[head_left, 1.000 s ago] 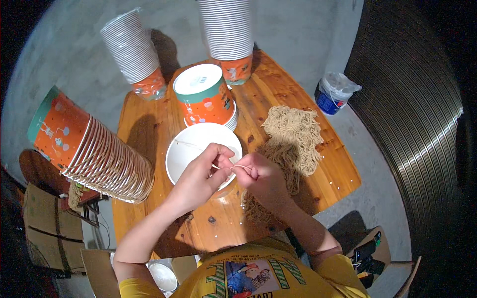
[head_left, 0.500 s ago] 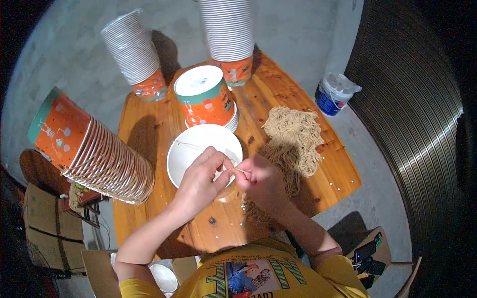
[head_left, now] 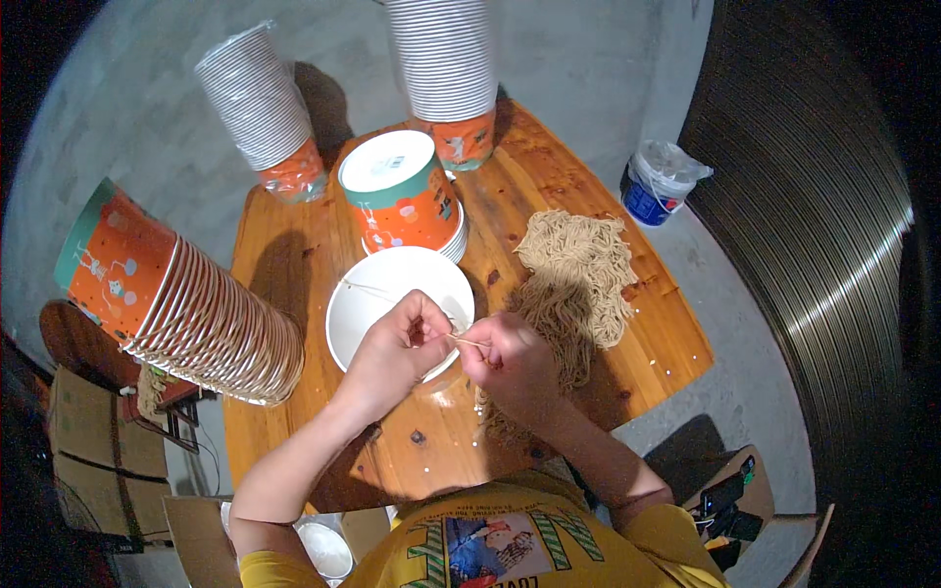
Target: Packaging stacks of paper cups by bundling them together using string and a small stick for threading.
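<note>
Near the table's middle, a white-lined paper bucket (head_left: 365, 312) stands with its open mouth toward me. Thin beige cord (head_left: 365, 288) crosses its upper left rim. My left hand (head_left: 400, 341) is closed in a pinch over the bucket's lower right side. Just right of it, my right hand (head_left: 514, 361) pinches the same kind of cord, and a short length (head_left: 468, 341) shows between the fingertips. Whether both hands hold one piece is hard to see. A heap of beige cords (head_left: 578, 250) lies right of my right hand, partly in its shadow.
Upside-down orange and green paper buckets (head_left: 407, 218) are nested behind the white one. A tilted stack (head_left: 127, 265) with cords along its rims leans at the left. Two wrapped stacks, one left (head_left: 257, 103) and one right (head_left: 446, 69), stand at the table's back. A blue-white pail (head_left: 652, 191) sits on the floor.
My right hand has turned slightly and its fingers have shifted on the cord. The fingertips of my left hand have drawn a little away from it. The buckets stay in place.
</note>
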`<state>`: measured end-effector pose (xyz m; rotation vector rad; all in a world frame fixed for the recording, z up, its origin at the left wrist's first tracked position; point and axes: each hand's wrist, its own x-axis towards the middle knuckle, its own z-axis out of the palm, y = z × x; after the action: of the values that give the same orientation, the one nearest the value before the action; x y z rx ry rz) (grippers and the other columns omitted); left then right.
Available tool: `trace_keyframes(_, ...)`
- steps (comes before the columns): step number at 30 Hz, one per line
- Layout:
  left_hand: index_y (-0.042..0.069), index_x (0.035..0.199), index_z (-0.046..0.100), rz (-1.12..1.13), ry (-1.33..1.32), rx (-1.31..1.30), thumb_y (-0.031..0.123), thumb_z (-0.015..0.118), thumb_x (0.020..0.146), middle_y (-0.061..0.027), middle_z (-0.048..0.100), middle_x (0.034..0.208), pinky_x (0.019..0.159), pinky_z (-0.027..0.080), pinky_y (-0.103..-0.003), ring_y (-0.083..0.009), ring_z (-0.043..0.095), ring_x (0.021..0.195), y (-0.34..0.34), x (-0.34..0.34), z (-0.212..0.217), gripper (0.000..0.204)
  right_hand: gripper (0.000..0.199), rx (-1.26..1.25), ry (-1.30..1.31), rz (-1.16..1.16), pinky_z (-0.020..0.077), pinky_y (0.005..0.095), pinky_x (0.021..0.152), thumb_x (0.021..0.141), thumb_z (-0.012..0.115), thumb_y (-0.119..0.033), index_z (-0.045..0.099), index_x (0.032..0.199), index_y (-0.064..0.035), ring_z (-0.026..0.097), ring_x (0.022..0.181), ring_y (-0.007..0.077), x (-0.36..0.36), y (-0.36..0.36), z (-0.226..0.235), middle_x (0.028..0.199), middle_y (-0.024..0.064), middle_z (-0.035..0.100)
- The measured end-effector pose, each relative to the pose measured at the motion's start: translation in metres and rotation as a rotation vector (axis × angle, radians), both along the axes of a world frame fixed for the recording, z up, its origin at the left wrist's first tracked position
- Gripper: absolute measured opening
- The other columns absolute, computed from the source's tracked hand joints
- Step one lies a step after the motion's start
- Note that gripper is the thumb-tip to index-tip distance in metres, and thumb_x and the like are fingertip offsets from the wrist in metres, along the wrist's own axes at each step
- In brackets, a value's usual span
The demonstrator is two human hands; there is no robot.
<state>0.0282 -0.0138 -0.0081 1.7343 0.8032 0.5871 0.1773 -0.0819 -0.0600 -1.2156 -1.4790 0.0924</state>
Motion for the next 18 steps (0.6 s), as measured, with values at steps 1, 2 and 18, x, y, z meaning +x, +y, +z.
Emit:
trace_keyframes(1, 0.006, 0.087, 0.049, -0.003, -0.013, -0.002, 0.002, 0.061, 0.083, 0.0043, 0.047, 0.077, 0.066, 0.039, -0.019, -0.0042, 0.043, 0.071, 0.000, 0.001, 0.001, 0.013, 0.011, 0.000, 0.002, 0.000, 0.0435, 0.0289, 0.049, 0.073, 0.067, -0.004, 0.057, 0.078, -0.0060, 0.051, 0.051, 0.0158, -0.001, 0.000, 0.001, 0.066, 0.0056, 0.054)
trace_keyframes(2, 0.006, 0.088, 0.048, -0.007, -0.026, -0.005, 0.001, 0.061, 0.083, 0.0042, 0.047, 0.078, 0.066, 0.039, -0.019, -0.0042, 0.043, 0.071, -0.001, 0.003, 0.001, 0.015, 0.010, -0.045, 0.069, 0.006, 0.0419, 0.0278, 0.048, 0.074, 0.066, -0.003, 0.056, 0.078, -0.0055, 0.050, 0.051, 0.0143, -0.002, -0.001, 0.002, 0.066, 0.0047, 0.053)
trace_keyframes(18, 0.003, 0.100, 0.045, 0.032, -0.026, -0.140, -0.003, 0.061, 0.084, -0.0010, 0.054, 0.085, 0.072, 0.044, -0.019, -0.0059, 0.052, 0.078, -0.003, 0.006, 0.011, 0.023, 0.012, 0.068, -0.214, -0.188, 0.0463, 0.0330, 0.056, 0.072, 0.067, -0.006, 0.063, 0.083, -0.0081, 0.057, 0.063, 0.0210, 0.007, -0.002, -0.004, 0.073, 0.0063, 0.055)
